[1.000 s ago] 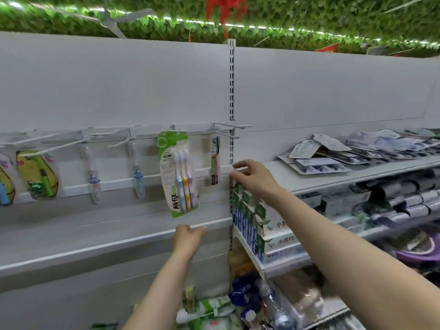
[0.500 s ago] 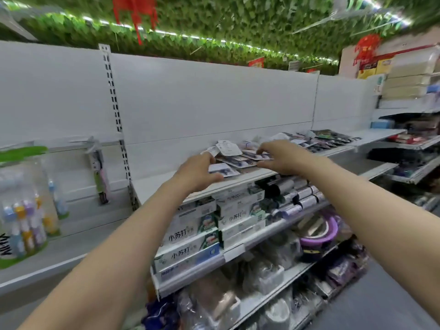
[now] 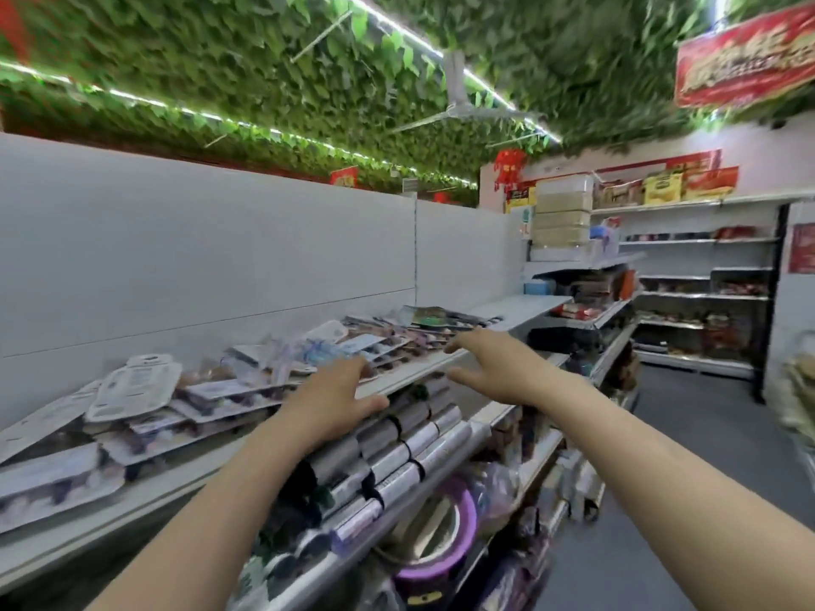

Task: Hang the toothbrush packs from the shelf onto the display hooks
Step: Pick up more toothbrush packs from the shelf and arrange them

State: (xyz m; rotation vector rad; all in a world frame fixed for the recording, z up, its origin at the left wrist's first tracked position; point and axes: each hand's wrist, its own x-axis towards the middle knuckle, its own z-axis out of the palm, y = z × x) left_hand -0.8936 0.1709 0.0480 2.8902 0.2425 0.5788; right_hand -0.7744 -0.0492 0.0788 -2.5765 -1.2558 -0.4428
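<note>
Toothbrush packs [image 3: 145, 403] heaped on shelf [image 3: 520, 308], labels blurred; both hands spread, holding nothing

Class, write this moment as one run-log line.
phase: reaching | left hand: open, over toothbrush packs | right hand: open, at shelf edge | held: nothing

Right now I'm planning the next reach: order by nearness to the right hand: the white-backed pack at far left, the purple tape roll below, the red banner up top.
1. Purple tape roll, lower shelf, below the right hand.
2. White-backed pack, left on the top shelf.
3. Red banner, overhead at upper right.
</note>
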